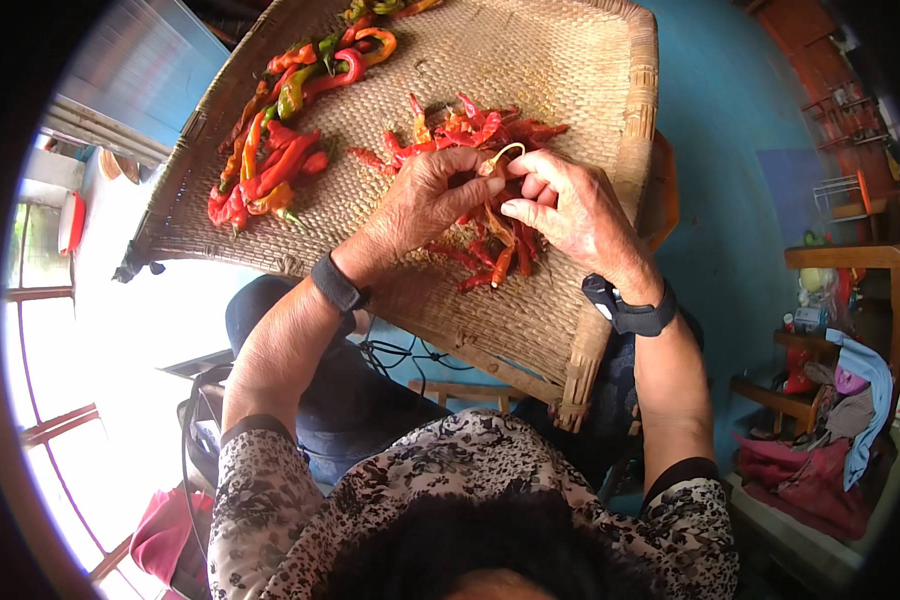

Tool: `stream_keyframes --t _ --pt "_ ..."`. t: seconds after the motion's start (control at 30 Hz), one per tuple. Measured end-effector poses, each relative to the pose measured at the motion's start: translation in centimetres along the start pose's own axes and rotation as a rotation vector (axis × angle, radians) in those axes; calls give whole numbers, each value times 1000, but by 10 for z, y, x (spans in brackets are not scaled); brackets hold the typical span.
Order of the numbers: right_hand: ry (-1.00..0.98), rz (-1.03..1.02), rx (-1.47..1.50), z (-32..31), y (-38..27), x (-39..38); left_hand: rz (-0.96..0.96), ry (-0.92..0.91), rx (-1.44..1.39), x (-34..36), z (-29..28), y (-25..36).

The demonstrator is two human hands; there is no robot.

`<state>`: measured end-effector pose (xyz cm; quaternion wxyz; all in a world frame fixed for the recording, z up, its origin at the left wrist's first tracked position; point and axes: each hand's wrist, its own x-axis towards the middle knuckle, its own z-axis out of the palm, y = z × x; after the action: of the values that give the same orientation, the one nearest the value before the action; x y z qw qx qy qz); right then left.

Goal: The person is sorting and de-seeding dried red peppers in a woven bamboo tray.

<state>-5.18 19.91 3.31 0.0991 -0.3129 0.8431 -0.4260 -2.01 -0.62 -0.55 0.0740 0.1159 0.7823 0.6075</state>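
Note:
Both my hands meet over a woven tray, around a dried chili pepper with a pale curved stem (pixel 510 149). My left hand (pixel 425 200) pinches the pepper just below its stem, between thumb and fingers. Curled fingers and thumb of my right hand (pixel 575 210) close at the pepper's other side, beside the stem; their exact contact is partly hidden. Behind and beneath the hands lies a loose pile of red dried chilies (pixel 470 130). Several more chilies (pixel 505 265) lie just below the fingers, on the near part of the tray.
The wide woven tray (pixel 560 60) has a raised rim and rests over my knees. Larger red, orange and green peppers (pixel 285 165) form a band along its left side. Wooden shelving with cloths (pixel 800 480) stands at right. Black cables (pixel 400 352) hang under the near edge.

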Motion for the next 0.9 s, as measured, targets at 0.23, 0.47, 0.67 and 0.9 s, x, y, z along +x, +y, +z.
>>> stream_keyframes --t 0.23,0.47,0.67,0.9 --pt "92 -139 64 5 1 3 245 -38 -499 2 16 2" --pt "352 -5 453 -42 17 -5 180 277 501 16 -27 0" --pt "722 103 -235 -115 47 -17 158 362 868 44 -39 -40" --pt "339 572 -807 -110 55 -27 114 104 706 76 -30 -36"
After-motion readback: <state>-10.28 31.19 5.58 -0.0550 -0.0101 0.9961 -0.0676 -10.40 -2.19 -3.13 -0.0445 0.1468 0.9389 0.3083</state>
